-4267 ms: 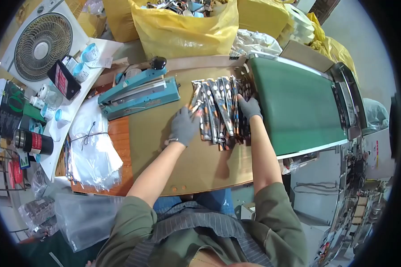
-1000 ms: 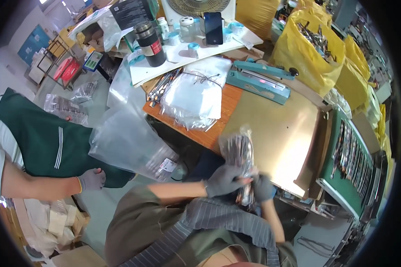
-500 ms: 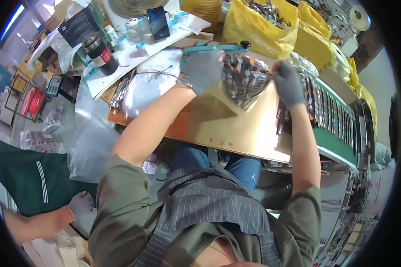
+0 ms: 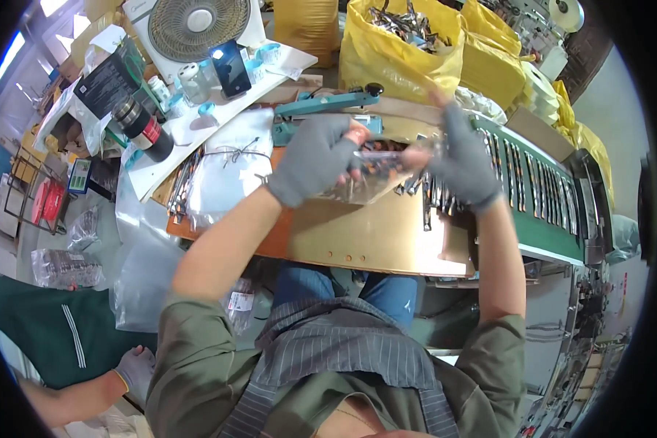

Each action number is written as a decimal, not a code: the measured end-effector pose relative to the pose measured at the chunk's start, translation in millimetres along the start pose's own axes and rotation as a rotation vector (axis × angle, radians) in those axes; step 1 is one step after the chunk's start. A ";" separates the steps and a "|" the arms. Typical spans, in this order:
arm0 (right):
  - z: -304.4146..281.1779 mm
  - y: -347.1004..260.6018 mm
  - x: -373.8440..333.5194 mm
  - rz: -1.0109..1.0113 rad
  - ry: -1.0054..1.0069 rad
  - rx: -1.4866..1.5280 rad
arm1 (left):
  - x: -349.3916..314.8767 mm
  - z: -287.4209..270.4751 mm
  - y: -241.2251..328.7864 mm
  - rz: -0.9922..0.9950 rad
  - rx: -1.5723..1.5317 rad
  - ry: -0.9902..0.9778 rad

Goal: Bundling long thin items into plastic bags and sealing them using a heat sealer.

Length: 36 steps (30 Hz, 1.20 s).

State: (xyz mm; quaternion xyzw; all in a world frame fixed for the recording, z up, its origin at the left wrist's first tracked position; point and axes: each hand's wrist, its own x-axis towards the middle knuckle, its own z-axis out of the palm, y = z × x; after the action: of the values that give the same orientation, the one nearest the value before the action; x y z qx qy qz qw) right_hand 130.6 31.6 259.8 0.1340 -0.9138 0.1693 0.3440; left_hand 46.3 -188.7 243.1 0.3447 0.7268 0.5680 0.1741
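Observation:
My left hand (image 4: 315, 159), in a grey glove with bare fingertips, is closed on a clear plastic bag (image 4: 361, 191) of small dark and orange packets. Its fingers grip the bag's left side, low over the tan board (image 4: 387, 237). At the bag's right side is my right hand (image 4: 463, 160), gloved the same way and blurred. Its thumb points left at the bag while the forefinger stretches upward, well apart from it. Whether the thumb presses on the plastic I cannot tell. Behind the bag stands a teal lever-arm device (image 4: 328, 104), probably a bag sealer.
Dark strips lie in rows on a green conveyor (image 4: 540, 182) at right. A yellow sack (image 4: 401, 62) stands behind. Flat clear bags (image 4: 230, 171), a thermos (image 4: 142, 130), a phone (image 4: 230, 69) and a fan (image 4: 197, 25) are at left. A co-worker's gloved hand (image 4: 135, 369) is lower left.
The bag, hanging upright between both hands before, is now lower and lies flatter in my left hand. My right fingers have spread apart. The whole view has shifted a little.

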 end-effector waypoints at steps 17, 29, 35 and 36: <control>195.6 143.7 63.7 0.470 0.180 -0.021 | 62.8 24.0 -207.2 -0.592 -0.676 0.095; 263.0 167.9 54.9 0.558 -0.087 -0.312 | 96.9 -12.3 -258.2 -0.620 -0.508 0.338; 265.1 163.2 46.4 0.595 -0.005 -0.252 | 88.6 -6.7 -257.7 -0.626 -0.626 0.323; 264.3 163.9 45.4 0.597 -0.005 -0.253 | 88.9 -6.1 -256.5 -0.588 -0.623 0.318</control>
State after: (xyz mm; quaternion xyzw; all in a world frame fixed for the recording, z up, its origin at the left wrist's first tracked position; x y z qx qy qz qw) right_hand -115.7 68.3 68.2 -0.1833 -0.9274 0.1475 0.2907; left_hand -97.8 -160.8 14.7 -0.0363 0.6059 0.7319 0.3096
